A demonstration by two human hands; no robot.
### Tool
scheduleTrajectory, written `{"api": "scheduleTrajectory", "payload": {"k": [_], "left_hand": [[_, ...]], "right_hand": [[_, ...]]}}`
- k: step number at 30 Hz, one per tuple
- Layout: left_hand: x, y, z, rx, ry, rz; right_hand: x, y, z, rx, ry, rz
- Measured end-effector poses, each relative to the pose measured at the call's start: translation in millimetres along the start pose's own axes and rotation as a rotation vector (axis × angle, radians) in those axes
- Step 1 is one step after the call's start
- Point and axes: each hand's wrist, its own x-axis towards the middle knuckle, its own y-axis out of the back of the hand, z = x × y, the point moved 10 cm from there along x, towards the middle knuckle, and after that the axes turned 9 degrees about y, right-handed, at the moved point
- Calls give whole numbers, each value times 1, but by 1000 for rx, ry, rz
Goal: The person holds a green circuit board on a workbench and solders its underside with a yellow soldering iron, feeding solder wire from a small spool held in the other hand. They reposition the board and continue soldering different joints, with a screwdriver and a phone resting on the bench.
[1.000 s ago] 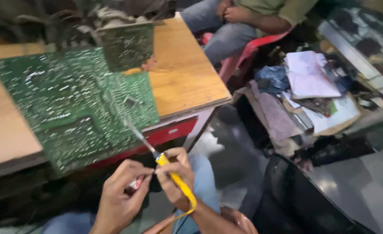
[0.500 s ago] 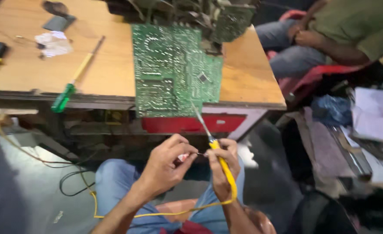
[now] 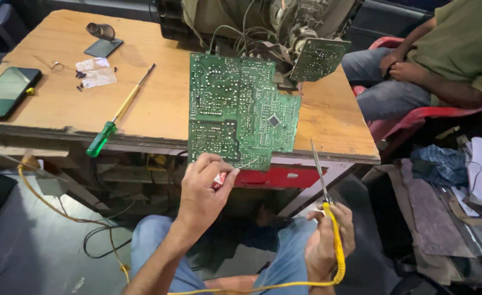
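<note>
The left hand [image 3: 204, 186] pinched a thin silvery solder wire [image 3: 245, 164] off a small red spool, its tip touching the lower edge of the green circuit board [image 3: 235, 112]. The right hand [image 3: 328, 240] was closed around a yellow-handled soldering iron [image 3: 322, 180], its slim metal tip upright, apart from the board. The flat board, speckled with shiny solder points, overhung the worn wooden table [image 3: 153, 104]. A green-handled screwdriver [image 3: 118, 112] lay beside it.

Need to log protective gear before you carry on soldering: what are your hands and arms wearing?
Nothing on either. The left hand and right hand are bare, with no gloves, rings or watch visible. Both forearms are uncovered as far as the picture shows, with no sleeve in view. Below them, blue jeans cover the knees.
</note>
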Motion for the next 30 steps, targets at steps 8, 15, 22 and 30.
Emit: {"api": "scheduleTrajectory", "payload": {"k": [8,15,22,30], "left_hand": [[-2,-22,-4,96,-64,-16],[-1,-28,-7,136,-76,-31],[2,-28,-9,171,-63,-39],[4,-48,13,168,-110,-34]], "right_hand": [[-10,29,13,-102,-107,59],[-7,36,15,-110,-87,88],[-10,48,27,-34,-91,149],[-18,63,33,-54,-161,232]]}}
